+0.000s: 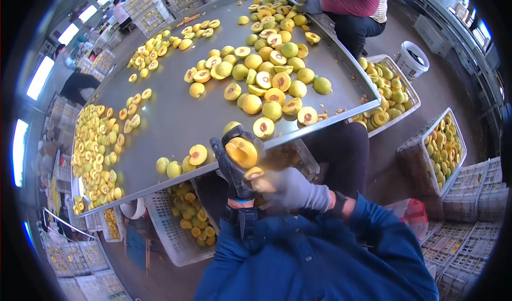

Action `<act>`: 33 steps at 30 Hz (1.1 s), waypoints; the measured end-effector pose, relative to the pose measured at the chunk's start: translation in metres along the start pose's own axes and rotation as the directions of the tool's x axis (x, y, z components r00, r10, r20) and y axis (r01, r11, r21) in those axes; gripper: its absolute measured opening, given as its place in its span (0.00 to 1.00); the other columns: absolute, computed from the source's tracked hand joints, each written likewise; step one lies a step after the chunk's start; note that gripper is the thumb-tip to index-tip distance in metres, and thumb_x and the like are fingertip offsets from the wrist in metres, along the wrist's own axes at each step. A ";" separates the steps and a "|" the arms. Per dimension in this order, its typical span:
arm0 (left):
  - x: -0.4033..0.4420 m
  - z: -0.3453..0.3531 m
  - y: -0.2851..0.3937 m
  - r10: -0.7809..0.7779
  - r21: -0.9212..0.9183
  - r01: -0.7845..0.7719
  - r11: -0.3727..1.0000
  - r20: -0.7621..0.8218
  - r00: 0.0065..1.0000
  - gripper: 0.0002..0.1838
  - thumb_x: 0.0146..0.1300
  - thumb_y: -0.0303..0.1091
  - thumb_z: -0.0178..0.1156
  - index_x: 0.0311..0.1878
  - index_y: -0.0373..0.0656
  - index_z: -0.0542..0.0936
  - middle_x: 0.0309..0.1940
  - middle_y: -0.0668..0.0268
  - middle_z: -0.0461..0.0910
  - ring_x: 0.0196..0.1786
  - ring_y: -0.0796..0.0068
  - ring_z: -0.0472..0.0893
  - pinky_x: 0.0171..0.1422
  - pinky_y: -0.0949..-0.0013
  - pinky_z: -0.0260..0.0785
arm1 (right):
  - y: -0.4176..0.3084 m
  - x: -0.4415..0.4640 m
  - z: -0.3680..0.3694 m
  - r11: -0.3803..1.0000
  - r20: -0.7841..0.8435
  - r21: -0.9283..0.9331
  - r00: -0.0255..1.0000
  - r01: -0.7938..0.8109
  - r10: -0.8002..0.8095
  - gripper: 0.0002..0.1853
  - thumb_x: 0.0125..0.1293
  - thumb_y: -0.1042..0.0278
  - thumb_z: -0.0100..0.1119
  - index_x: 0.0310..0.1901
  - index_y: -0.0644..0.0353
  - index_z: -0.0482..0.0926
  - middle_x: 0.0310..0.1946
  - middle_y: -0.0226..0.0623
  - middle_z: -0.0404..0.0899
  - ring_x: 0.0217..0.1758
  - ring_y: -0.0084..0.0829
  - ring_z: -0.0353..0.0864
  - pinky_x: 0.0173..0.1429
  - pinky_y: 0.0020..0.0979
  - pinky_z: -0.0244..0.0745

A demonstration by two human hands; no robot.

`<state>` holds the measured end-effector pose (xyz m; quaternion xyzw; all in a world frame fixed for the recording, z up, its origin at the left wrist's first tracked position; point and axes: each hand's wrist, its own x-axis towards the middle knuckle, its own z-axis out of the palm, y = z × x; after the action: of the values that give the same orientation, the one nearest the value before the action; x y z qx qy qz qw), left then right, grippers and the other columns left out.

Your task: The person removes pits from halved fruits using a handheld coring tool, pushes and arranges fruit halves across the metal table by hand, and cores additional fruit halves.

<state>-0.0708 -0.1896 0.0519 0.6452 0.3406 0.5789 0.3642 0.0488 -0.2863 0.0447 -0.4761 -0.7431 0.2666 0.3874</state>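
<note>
The yellow, smooth-fleshed fruit half sits in the black-gloved left hand, its fingers partly curled around it, above the near edge of the grey metal table. The grey-gloved right hand is close beside, fingers bent but too blurred to tell their grip; a small orange-yellow piece is at their tips. Beyond, cut yellow-green fruit covers part of the table.

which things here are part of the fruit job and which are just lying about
Likely in the job:
- left hand, holding a fruit half
- right hand, beside it
- metal table
- fruit crate below it

Apparently just about:
- white bucket
- red plastic
- blue board
</note>
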 end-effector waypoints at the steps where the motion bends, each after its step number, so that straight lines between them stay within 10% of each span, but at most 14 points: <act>1: 0.001 -0.006 0.002 -0.023 -0.021 0.022 1.000 -0.033 0.999 0.27 0.77 0.54 0.45 0.57 0.36 0.71 0.48 0.55 0.79 0.51 0.62 0.80 0.55 0.62 0.76 | 0.003 -0.004 0.006 0.999 -0.024 -0.020 0.999 0.027 -0.028 0.19 0.57 0.62 0.68 0.50 0.54 0.78 0.39 0.41 0.81 0.39 0.43 0.84 0.42 0.39 0.79; 3: -0.003 -0.038 0.010 -0.487 -0.532 0.433 0.727 0.044 0.872 0.24 0.78 0.50 0.47 0.58 0.35 0.71 0.48 0.56 0.79 0.51 0.63 0.80 0.59 0.62 0.75 | 0.044 -0.015 0.036 0.960 0.071 -0.229 0.980 -0.163 0.183 0.16 0.58 0.61 0.66 0.49 0.49 0.80 0.39 0.40 0.83 0.38 0.43 0.85 0.40 0.40 0.80; 6: -0.028 -0.104 -0.046 -0.359 -0.190 0.321 0.928 -0.221 0.907 0.28 0.79 0.53 0.40 0.57 0.35 0.74 0.44 0.58 0.81 0.44 0.63 0.82 0.53 0.63 0.78 | 0.106 -0.044 0.056 0.839 0.155 -0.460 0.904 -0.292 0.399 0.12 0.62 0.62 0.59 0.43 0.58 0.72 0.24 0.46 0.82 0.27 0.48 0.84 0.30 0.50 0.75; 7: -0.034 -0.127 -0.053 -0.498 -0.461 0.345 0.818 -0.265 0.826 0.29 0.79 0.54 0.39 0.56 0.35 0.75 0.44 0.58 0.81 0.44 0.63 0.82 0.51 0.63 0.79 | 0.106 -0.041 0.054 0.841 0.129 -0.434 0.902 -0.322 0.412 0.13 0.62 0.62 0.58 0.43 0.59 0.72 0.24 0.47 0.82 0.28 0.50 0.83 0.31 0.51 0.75; 9: -0.037 -0.166 -0.030 -0.553 -0.405 0.419 0.812 -0.305 0.776 0.31 0.78 0.56 0.38 0.53 0.36 0.78 0.45 0.57 0.81 0.45 0.64 0.82 0.48 0.64 0.79 | 0.100 -0.046 0.053 0.834 0.082 -0.376 0.882 -0.403 0.463 0.13 0.62 0.62 0.58 0.43 0.60 0.72 0.25 0.49 0.82 0.28 0.52 0.83 0.33 0.52 0.75; 10: -0.050 -0.195 -0.047 -0.410 -0.182 0.368 0.912 -0.385 0.827 0.28 0.79 0.52 0.40 0.54 0.34 0.78 0.45 0.57 0.82 0.50 0.64 0.81 0.59 0.63 0.74 | 0.113 -0.052 0.059 0.849 0.118 -0.388 0.894 -0.359 0.432 0.14 0.62 0.61 0.58 0.43 0.62 0.71 0.24 0.50 0.81 0.29 0.54 0.83 0.34 0.53 0.75; 11: -0.060 -0.243 -0.082 -0.093 0.562 0.236 0.793 -0.271 0.958 0.22 0.76 0.45 0.49 0.57 0.35 0.77 0.49 0.57 0.82 0.54 0.60 0.80 0.62 0.59 0.71 | 0.112 -0.057 0.059 0.853 0.125 -0.396 0.900 -0.341 0.418 0.14 0.63 0.61 0.58 0.43 0.62 0.71 0.24 0.50 0.81 0.29 0.54 0.83 0.34 0.53 0.75; 13: -0.051 -0.264 -0.086 -0.020 0.827 0.219 0.517 -0.244 0.970 0.18 0.72 0.38 0.55 0.58 0.37 0.77 0.54 0.55 0.81 0.57 0.55 0.78 0.66 0.55 0.67 | 0.112 -0.059 0.058 0.858 0.124 -0.414 0.915 -0.303 0.383 0.14 0.64 0.60 0.58 0.43 0.61 0.71 0.23 0.50 0.81 0.28 0.53 0.83 0.33 0.52 0.75; 16: 0.008 -0.222 -0.058 0.125 0.839 -0.084 0.538 0.019 0.992 0.20 0.70 0.39 0.58 0.61 0.39 0.77 0.55 0.52 0.80 0.59 0.52 0.77 0.68 0.52 0.65 | 0.104 -0.059 0.062 0.866 0.149 -0.407 0.915 -0.290 0.376 0.15 0.67 0.58 0.57 0.44 0.61 0.72 0.22 0.49 0.80 0.28 0.52 0.83 0.31 0.50 0.75; 18: 0.043 -0.196 -0.075 0.172 0.895 -0.369 0.250 0.334 0.927 0.26 0.66 0.44 0.62 0.64 0.42 0.75 0.53 0.51 0.80 0.57 0.53 0.78 0.68 0.50 0.64 | 0.094 -0.058 0.064 0.872 0.153 -0.391 0.913 -0.295 0.378 0.15 0.68 0.56 0.57 0.44 0.59 0.72 0.22 0.49 0.80 0.27 0.51 0.83 0.30 0.49 0.75; 21: 0.070 -0.170 -0.117 -0.406 0.916 -0.276 0.291 0.380 0.831 0.30 0.62 0.48 0.64 0.64 0.44 0.74 0.49 0.53 0.79 0.53 0.54 0.79 0.65 0.47 0.66 | 0.075 -0.050 0.052 0.867 0.161 -0.365 0.894 -0.340 0.419 0.15 0.68 0.54 0.58 0.47 0.54 0.72 0.23 0.48 0.80 0.27 0.51 0.83 0.29 0.48 0.74; 28: 0.071 -0.148 -0.118 0.002 0.639 -0.175 0.749 0.262 0.965 0.23 0.56 0.31 0.71 0.55 0.39 0.77 0.44 0.58 0.79 0.47 0.58 0.80 0.54 0.58 0.75 | 0.023 -0.005 0.017 0.905 0.068 -0.001 0.903 -0.426 0.425 0.16 0.68 0.58 0.60 0.51 0.58 0.75 0.28 0.55 0.81 0.33 0.52 0.84 0.37 0.44 0.78; 31: 0.058 -0.112 -0.055 -0.371 0.051 0.370 0.928 0.017 0.928 0.17 0.62 0.30 0.67 0.52 0.38 0.77 0.44 0.63 0.79 0.45 0.72 0.80 0.52 0.67 0.76 | 0.008 0.029 0.026 0.817 -0.161 0.473 0.880 -0.329 0.447 0.20 0.66 0.60 0.62 0.53 0.62 0.73 0.31 0.56 0.81 0.34 0.53 0.83 0.37 0.44 0.77; 33: 0.036 -0.094 -0.038 -0.429 -0.084 0.427 0.900 0.006 0.904 0.15 0.67 0.30 0.62 0.55 0.37 0.75 0.45 0.63 0.80 0.44 0.75 0.81 0.49 0.71 0.77 | -0.011 0.048 0.029 0.776 -0.269 0.571 0.832 -0.268 0.486 0.21 0.65 0.60 0.62 0.53 0.63 0.72 0.30 0.55 0.81 0.32 0.54 0.83 0.36 0.45 0.77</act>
<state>-0.1613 -0.1322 0.0427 0.5354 0.4517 0.5024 0.5069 0.0077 -0.2482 0.0526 -0.5423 -0.4356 0.4235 0.5803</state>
